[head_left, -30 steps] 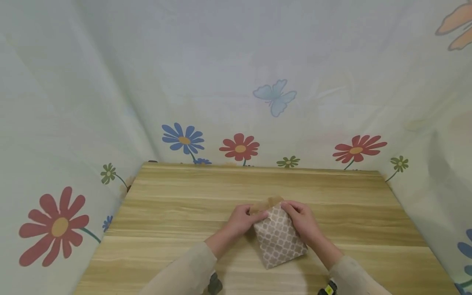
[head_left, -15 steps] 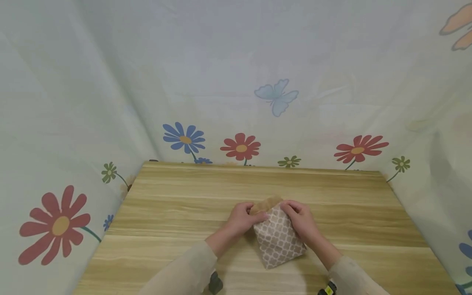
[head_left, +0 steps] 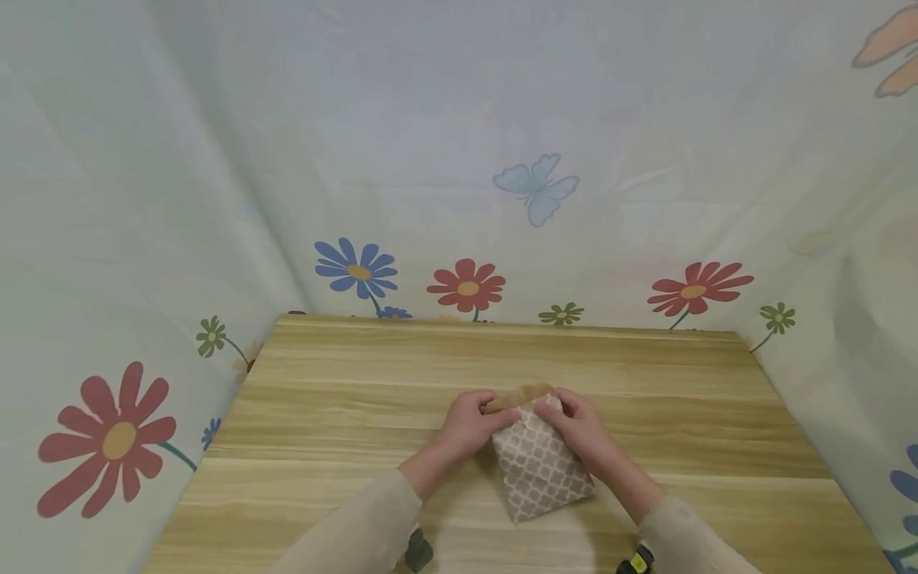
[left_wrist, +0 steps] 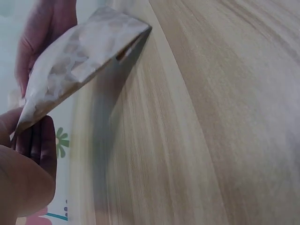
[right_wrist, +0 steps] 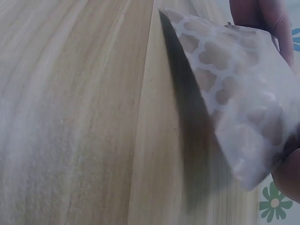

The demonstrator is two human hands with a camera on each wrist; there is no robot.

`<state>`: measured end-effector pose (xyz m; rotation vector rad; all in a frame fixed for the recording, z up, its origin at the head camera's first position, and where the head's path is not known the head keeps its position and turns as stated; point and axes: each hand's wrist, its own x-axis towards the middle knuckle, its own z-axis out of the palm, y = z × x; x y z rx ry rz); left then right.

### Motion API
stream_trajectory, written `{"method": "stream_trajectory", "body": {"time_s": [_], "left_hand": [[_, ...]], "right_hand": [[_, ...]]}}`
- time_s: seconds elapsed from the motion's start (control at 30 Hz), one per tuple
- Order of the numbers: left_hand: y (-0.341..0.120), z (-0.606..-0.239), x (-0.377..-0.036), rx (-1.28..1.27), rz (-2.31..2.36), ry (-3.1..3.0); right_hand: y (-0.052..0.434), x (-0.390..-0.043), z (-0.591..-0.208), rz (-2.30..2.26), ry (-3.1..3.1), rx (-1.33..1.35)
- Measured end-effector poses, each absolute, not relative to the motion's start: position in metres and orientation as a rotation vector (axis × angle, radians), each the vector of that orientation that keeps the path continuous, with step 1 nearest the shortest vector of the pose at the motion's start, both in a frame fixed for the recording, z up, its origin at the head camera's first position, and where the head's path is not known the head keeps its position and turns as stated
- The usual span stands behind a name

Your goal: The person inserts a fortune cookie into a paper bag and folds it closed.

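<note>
The bag point(head_left: 545, 470) is tilted above the table point(head_left: 358, 375), between the two hands; its far end is raised, and the lower end is near or on the wood, I cannot tell which. The left hand point(head_left: 469, 426) pinches the left part of the brown top edge point(head_left: 523, 395), thumb in front. The right hand point(head_left: 582, 430) pinches the right corner in the same way. The bag seems to be of paper, so I judge it light, thin, easy to crease or tear, and a little slippery. The best hold is probably at both top corners, with gentle thumbs.
</note>
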<state>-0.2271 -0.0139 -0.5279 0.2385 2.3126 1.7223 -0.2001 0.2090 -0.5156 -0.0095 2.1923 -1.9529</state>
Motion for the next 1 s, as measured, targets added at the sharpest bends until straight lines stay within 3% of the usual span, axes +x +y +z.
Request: {"method": "stream_trajectory", "body": {"time_s": [0.7,1.0], "left_hand": [[-0.017,-0.533,-0.225,0.148,1.824,2.207],[-0.016,-0.539,-0.225,0.225,1.824,2.069]], "right_hand": [[0.215,-0.197,-0.527,-1.887,2.168,-0.187],[0.212,-0.197,-0.528,-1.912,2.211,-0.071]]}}
